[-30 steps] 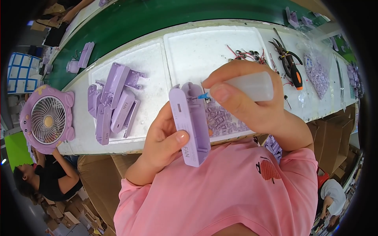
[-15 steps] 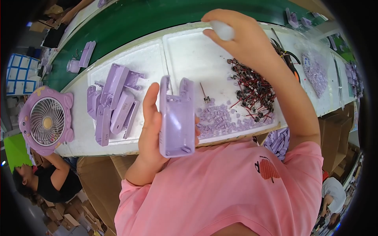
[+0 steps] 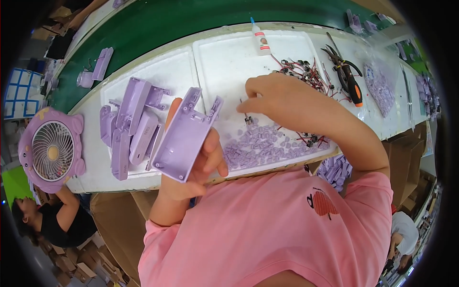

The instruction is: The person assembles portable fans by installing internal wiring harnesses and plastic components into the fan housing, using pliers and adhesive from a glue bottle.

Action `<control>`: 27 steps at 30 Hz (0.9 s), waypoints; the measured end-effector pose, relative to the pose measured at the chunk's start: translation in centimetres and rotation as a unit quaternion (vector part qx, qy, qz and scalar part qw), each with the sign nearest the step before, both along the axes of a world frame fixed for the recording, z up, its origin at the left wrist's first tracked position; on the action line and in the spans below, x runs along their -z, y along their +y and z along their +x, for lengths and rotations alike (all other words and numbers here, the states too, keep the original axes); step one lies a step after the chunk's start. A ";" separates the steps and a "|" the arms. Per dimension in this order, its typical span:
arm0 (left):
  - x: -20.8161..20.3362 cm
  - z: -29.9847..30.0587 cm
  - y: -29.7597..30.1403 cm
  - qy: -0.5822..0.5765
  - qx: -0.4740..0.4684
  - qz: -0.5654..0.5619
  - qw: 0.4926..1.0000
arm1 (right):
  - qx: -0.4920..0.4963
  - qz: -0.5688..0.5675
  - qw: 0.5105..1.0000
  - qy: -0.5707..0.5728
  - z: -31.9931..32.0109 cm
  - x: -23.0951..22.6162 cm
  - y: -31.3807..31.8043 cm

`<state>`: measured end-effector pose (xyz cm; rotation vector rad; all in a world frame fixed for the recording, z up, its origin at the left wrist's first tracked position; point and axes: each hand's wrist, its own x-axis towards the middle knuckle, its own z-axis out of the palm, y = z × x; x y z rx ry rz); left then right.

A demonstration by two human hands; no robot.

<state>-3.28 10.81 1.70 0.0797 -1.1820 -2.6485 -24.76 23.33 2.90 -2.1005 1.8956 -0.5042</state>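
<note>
My left hand (image 3: 198,167) is closed around a light-purple plastic housing shell (image 3: 184,136), tilted with its hollow inside facing up. Over the white foam tray (image 3: 222,62), the thumb and fingers of my right hand (image 3: 267,98) pinch together at the wire of a small metal-and-black wired part (image 3: 248,119). That part still rests on the tray beside many tiny purple plastic pieces (image 3: 253,146). A white squeeze bottle (image 3: 261,42) with a blue tip is at the tray's far edge. Behind my right hand lies a heap of wired parts (image 3: 306,71), partly covered by my forearm.
Several purple shells (image 3: 136,107) are piled on the left. Beyond them stands a purple animal-shaped fan (image 3: 52,148). Pliers (image 3: 351,81) and a clear bag of small pieces (image 3: 380,88) lie at the right. A green belt (image 3: 177,24) runs behind. Another person (image 3: 57,215) is at lower left.
The white bottle has left my right hand and is now at the tray's far edge. That hand has come nearer, to the wired part. My left hand has tilted the shell and shifted it left.
</note>
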 end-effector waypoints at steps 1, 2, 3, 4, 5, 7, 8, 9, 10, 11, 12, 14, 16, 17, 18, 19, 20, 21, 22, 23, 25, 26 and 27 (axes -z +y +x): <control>0.1 -0.1 -0.1 0.006 0.000 -0.040 0.999 | -0.004 -0.012 1.000 0.009 0.1 0.4 0.1; 0.2 -0.2 -0.1 0.011 -0.001 -0.081 0.997 | -0.008 -0.024 0.999 0.019 0.1 0.6 0.2; 0.1 -0.2 0.0 0.012 0.001 -0.080 0.997 | -0.006 -0.031 0.999 0.036 0.2 0.8 0.4; 0.0 0.1 0.2 -0.023 -0.028 -0.046 0.998 | -0.008 -0.030 0.999 0.035 0.2 0.7 0.5; 0.0 0.2 0.3 -0.058 -0.056 -0.012 0.997 | -0.011 -0.018 0.999 0.043 0.3 0.5 0.6; 0.2 0.3 0.4 -0.082 -0.070 0.022 0.994 | -0.014 -0.006 0.999 0.051 0.5 0.6 0.9; 0.3 0.3 0.4 -0.106 -0.082 0.056 0.989 | -0.020 -0.006 0.999 0.034 0.7 1.2 1.1; 0.6 0.2 0.3 -0.105 -0.081 0.056 0.990 | -0.026 -0.006 1.000 0.017 0.8 1.6 1.2; 1.0 0.2 0.3 -0.096 -0.066 0.054 0.992 | -0.028 -0.007 0.999 0.016 1.0 1.7 1.1; 1.2 0.2 0.2 -0.086 -0.052 0.051 0.994 | -0.020 0.003 1.000 0.010 1.1 1.8 1.1; 1.3 0.1 0.3 -0.087 -0.054 0.050 0.994 | -0.012 0.013 1.000 0.004 1.3 1.8 1.0; 1.6 -0.2 0.6 -0.077 -0.057 0.014 0.995 | 0.013 0.032 0.999 -0.014 1.8 1.7 0.9; 1.1 -0.3 0.7 -0.095 -0.056 -0.020 0.994 | 0.039 0.050 0.998 -0.031 1.9 1.6 0.9; 0.8 -0.3 0.7 -0.113 -0.055 -0.055 0.991 | 0.052 0.056 0.997 -0.025 1.9 1.6 1.0; 0.8 -0.3 0.8 -0.112 -0.055 -0.055 0.991 | 0.065 0.062 0.996 -0.019 1.9 1.6 1.1; 0.8 -0.3 1.0 -0.119 -0.064 -0.054 0.989 | 0.066 0.062 0.996 -0.018 2.0 1.5 1.1; 0.7 -0.2 1.1 -0.126 -0.074 -0.052 0.988 | 0.098 0.035 0.994 -0.047 2.1 1.3 1.1; 0.7 -0.3 1.1 -0.126 -0.073 -0.052 0.988 | 0.130 0.009 0.989 -0.075 2.1 1.1 1.1; 0.6 -0.4 1.0 -0.109 -0.045 -0.028 0.993 | 0.129 0.009 0.989 -0.075 2.3 0.8 1.0; 0.6 -0.5 0.9 -0.092 -0.015 -0.004 0.996 | 0.133 -0.034 0.984 -0.117 2.5 0.3 1.0; 0.6 -0.8 1.0 -0.088 -0.003 0.014 0.996 | 0.138 -0.076 0.975 -0.159 2.8 0.1 0.7; 0.6 -0.8 1.1 -0.083 0.009 0.031 0.996 | 0.105 -0.142 0.972 -0.152 2.9 0.2 0.5; 0.6 -0.8 1.1 -0.084 0.010 0.030 0.996 | 0.072 -0.207 0.965 -0.145 2.9 0.3 0.4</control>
